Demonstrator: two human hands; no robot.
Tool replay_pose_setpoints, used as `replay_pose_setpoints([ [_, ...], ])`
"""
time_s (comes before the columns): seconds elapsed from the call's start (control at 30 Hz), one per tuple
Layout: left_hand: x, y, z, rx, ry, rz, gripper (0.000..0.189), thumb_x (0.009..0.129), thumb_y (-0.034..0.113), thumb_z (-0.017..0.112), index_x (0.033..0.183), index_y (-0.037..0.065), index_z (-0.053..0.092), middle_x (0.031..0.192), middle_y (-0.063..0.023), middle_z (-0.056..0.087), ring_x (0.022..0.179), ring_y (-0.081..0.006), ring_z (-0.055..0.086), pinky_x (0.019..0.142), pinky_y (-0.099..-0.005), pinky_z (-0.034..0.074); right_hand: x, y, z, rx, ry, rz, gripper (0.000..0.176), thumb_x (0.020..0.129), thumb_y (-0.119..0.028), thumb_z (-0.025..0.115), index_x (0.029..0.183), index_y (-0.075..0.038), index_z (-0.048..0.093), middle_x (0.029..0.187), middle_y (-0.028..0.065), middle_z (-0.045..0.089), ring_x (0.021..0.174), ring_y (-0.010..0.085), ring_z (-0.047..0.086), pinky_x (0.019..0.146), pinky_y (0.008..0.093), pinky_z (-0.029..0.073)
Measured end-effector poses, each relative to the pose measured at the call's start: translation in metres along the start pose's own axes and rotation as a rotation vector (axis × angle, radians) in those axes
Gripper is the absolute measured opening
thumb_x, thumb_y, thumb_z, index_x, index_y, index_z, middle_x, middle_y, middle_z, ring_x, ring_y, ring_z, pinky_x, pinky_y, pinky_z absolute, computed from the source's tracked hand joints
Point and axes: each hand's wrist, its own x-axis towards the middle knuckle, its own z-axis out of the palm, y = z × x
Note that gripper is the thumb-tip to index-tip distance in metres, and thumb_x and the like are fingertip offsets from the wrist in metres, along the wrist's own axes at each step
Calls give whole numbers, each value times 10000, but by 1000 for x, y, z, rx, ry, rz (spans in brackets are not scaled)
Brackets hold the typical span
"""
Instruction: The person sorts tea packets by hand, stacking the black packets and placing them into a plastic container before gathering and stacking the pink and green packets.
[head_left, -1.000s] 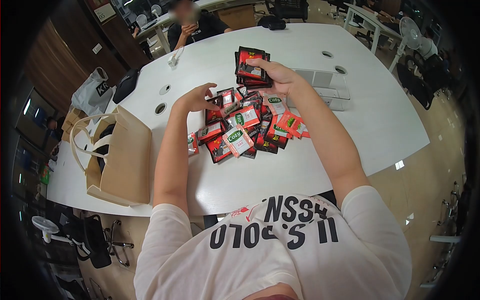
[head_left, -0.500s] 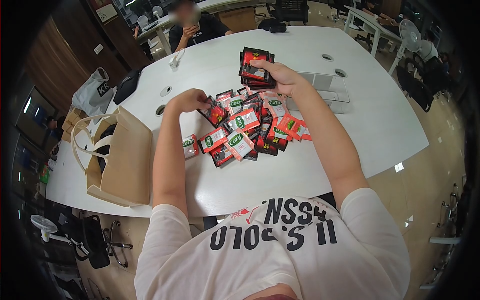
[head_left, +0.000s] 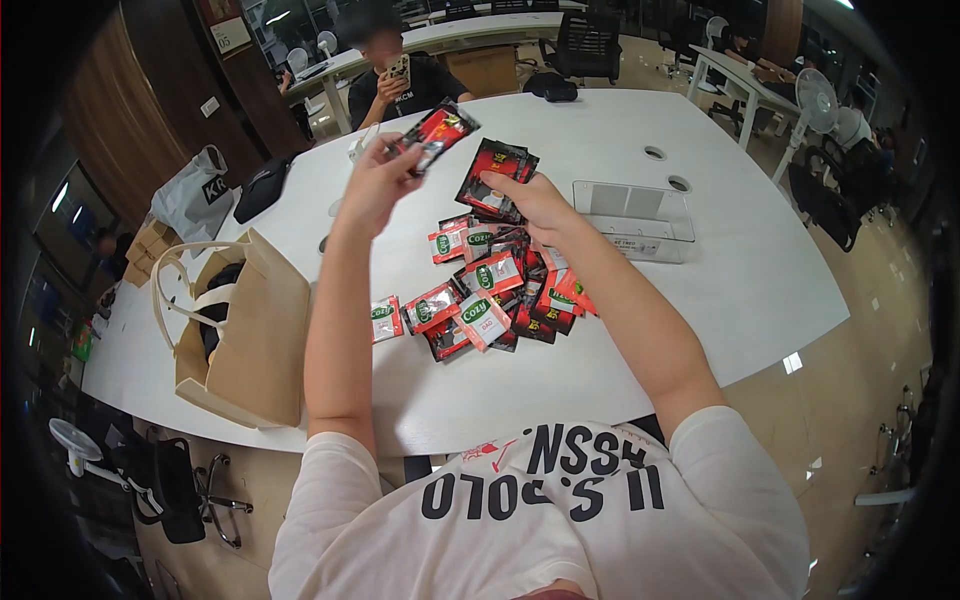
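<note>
My left hand (head_left: 376, 187) is raised over the far part of the table, gripping a black-and-red sachet (head_left: 440, 132) between thumb and fingers. To its right, my right hand (head_left: 543, 208) is closed around a stack of black-and-red sachets (head_left: 497, 168), thumb on top. Below both hands lies a loose pile of mixed sachets. Some are red-and-white Cozy sachets (head_left: 483, 318); others are black and red, such as the sachet (head_left: 533, 326) near the pile's front. Just right of my right hand stands a clear plastic box (head_left: 650, 245).
A beige tote bag (head_left: 262, 350) stands on the white table (head_left: 760, 300) at left. Behind it are a grey plastic bag (head_left: 190, 200) and a black pouch (head_left: 263, 190). A person (head_left: 425, 85) holding a phone sits across the table. A black case (head_left: 551, 87) lies at the far edge.
My left hand has lifted a black-and-red sachet from the pile, up and toward the stack. My right hand still holds the stack, now turned slightly. The view has shifted a little.
</note>
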Motion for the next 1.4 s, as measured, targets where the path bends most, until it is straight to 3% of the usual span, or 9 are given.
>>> replay_pose_setpoints([
  [0.3,-10,-23,46,398,-55,174,301,906,166,842,972,57,570,856,-35,699,744,-83,632,658,-248,512,-14,-8,16,128,47,12,531,926,-451,811,1217,-35,652,1117,94,730,999,209,742,844,400,635],
  [0.5,-24,-3,58,760,-122,-59,467,853,283,908,1070,-2,607,909,-59,683,779,-95,600,712,-246,480,-8,3,14,175,46,26,484,927,-408,828,1196,-40,666,1109,81,728,978,206,739,836,393,630],
  [0.7,-20,-19,50,621,29,-15,709,971,584,718,1273,-45,590,1109,-84,676,943,-137,621,810,-275,502,-12,-3,16,98,37,-66,411,927,-259,845,1223,-33,672,1127,73,732,999,178,722,864,365,607],
  [0.8,-19,-26,47,469,-241,-162,765,1023,647,589,1372,-34,559,1146,-69,682,987,-137,625,864,-287,510,-8,1,15,-163,20,-258,458,892,-199,868,1257,-26,651,1153,69,733,1016,154,706,899,339,586],
  [1.1,-91,-24,141,267,-652,156,569,1087,237,620,1536,-5,368,1273,-98,658,1151,-157,621,1016,-327,509,-140,-56,-42,-709,2,-607,771,701,-136,935,1378,-69,571,1196,63,731,1107,163,680,1020,350,535],
  [1.17,-135,-31,181,157,-634,30,581,1077,170,620,1550,-11,336,1272,-133,647,1184,-184,627,1043,-335,503,-189,-49,-83,-722,8,-496,853,646,-145,962,1394,-72,560,1236,72,723,1153,174,672,1055,368,516],
  [1.2,-143,-47,199,318,-660,271,615,1055,115,628,1546,-58,301,1259,-175,640,1221,-220,626,1064,-347,494,-212,-39,-106,-779,31,-493,913,599,-156,984,1401,-77,554,1277,85,707,1194,188,663,1062,365,509],
  [1.3,-164,-88,244,119,-743,85,730,1010,131,687,1527,-147,253,1338,-249,588,1297,-278,592,1117,-377,453,-266,-16,-142,-748,146,-361,955,596,-139,972,1430,-60,515,1326,128,667,1231,261,655,1075,387,505],
  [1.4,-161,-153,275,208,-713,131,861,1024,137,683,1629,-71,107,1426,-186,551,1358,-225,536,1140,-355,431,-293,-6,-161,-1004,337,-247,976,625,-128,954,1470,-54,471,1355,161,632,1248,315,638,1082,409,506],
])
